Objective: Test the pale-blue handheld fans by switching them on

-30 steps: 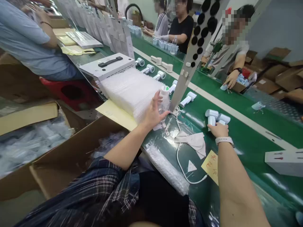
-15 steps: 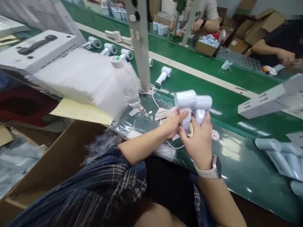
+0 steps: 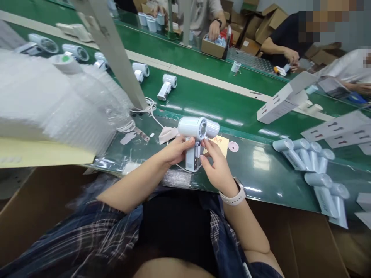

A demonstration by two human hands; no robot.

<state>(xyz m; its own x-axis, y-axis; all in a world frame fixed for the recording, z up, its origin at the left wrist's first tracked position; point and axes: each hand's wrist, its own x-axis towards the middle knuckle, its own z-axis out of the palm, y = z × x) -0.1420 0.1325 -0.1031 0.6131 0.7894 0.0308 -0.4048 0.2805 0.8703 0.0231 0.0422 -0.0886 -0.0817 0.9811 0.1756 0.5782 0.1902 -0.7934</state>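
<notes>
My left hand (image 3: 177, 150) is closed round the handle of a pale blue handheld fan (image 3: 189, 126), shaped like a small hair dryer. Its round front opening and the dark side of its handle face right. Behind it shows the head of a second handheld fan (image 3: 213, 128); its handle is mostly hidden. My right hand (image 3: 216, 164) is closed at this second fan, with thumb and fingertips beside the first fan's handle. Under the hands lie a yellow note (image 3: 222, 143) and a white cable (image 3: 156, 117).
Several fans (image 3: 167, 87) stand along the green belt (image 3: 197, 94). At right lie several bagged fans (image 3: 301, 152) and white printed boxes (image 3: 282, 98). Bubble-wrap bags (image 3: 75, 96) and a plastic bottle (image 3: 111, 100) are left, beside a metal post (image 3: 116, 50). Co-workers' hands (image 3: 214, 30) work across the belt.
The first fan has turned, so its round opening and the handle's dark side now show. The second fan has gone partly behind it. My view has swung to the right.
</notes>
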